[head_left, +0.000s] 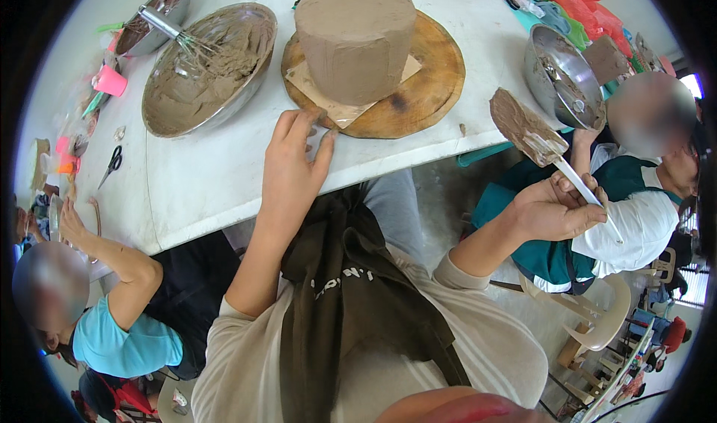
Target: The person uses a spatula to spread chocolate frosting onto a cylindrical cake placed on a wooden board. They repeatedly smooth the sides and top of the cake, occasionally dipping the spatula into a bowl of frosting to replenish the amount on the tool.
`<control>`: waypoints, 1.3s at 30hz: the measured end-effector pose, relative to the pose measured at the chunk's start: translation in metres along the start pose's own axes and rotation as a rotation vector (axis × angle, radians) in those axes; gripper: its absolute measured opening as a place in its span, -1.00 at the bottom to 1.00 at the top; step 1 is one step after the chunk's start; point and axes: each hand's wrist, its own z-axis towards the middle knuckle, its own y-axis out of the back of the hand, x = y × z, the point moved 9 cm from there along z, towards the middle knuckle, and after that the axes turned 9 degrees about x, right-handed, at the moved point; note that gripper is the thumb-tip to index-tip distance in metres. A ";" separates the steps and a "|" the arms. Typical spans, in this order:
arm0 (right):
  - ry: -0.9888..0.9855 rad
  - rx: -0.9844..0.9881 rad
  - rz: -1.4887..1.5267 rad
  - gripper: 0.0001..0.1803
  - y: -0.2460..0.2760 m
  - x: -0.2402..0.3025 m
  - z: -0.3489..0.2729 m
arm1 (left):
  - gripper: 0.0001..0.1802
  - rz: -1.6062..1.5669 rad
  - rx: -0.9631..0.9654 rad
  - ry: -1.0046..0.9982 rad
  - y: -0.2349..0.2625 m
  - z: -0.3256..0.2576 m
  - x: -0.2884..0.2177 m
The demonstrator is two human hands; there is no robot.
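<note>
A round cake (pixel 355 42) coated in smooth brown frosting stands on a square of brown card or paper (pixel 347 117) on a round wooden board (pixel 441 64). My left hand (pixel 299 150) is open, thumb and fingers apart, its fingertips at the board's near left edge beside the card's corner. Whether they press on it I cannot tell. Out to the right, past the table edge, my right hand (pixel 556 206) is closed around the white handle of a spatula (pixel 526 128). Thick brown frosting covers the spatula's blade, which points up and left.
Left of the cake sits a metal bowl (pixel 160 109) of frosting with a whisk (pixel 175 35) in it. Beyond are another bowl (pixel 168 8), a pink cup (pixel 110 81) and scissors (pixel 111 165). People sit close on both sides; a metal bowl (pixel 545 64) is at right.
</note>
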 end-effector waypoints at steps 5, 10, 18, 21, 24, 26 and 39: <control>0.006 0.035 0.028 -0.48 0.002 0.002 0.001 | -0.39 0.321 -0.091 -0.056 -0.007 0.007 -0.001; 0.010 0.045 -0.046 -0.49 0.016 0.003 0.005 | -0.09 0.533 -0.032 0.041 -0.013 0.020 0.011; -0.067 0.053 0.048 -0.49 0.010 -0.011 -0.005 | -0.08 0.519 0.007 0.099 -0.004 0.039 0.029; -0.145 0.183 0.199 -0.52 -0.005 -0.021 -0.009 | -0.07 0.477 0.046 0.112 -0.004 0.051 0.041; -0.245 0.364 0.350 -0.55 -0.035 -0.033 -0.023 | -0.07 0.460 0.098 0.153 -0.003 0.057 0.054; -0.216 0.500 0.344 -0.59 -0.055 -0.033 -0.029 | -0.07 0.443 0.129 0.161 -0.007 0.064 0.057; -0.017 0.851 0.159 -0.74 -0.107 -0.018 -0.001 | -0.40 0.291 0.067 -0.253 -0.034 0.001 -0.014</control>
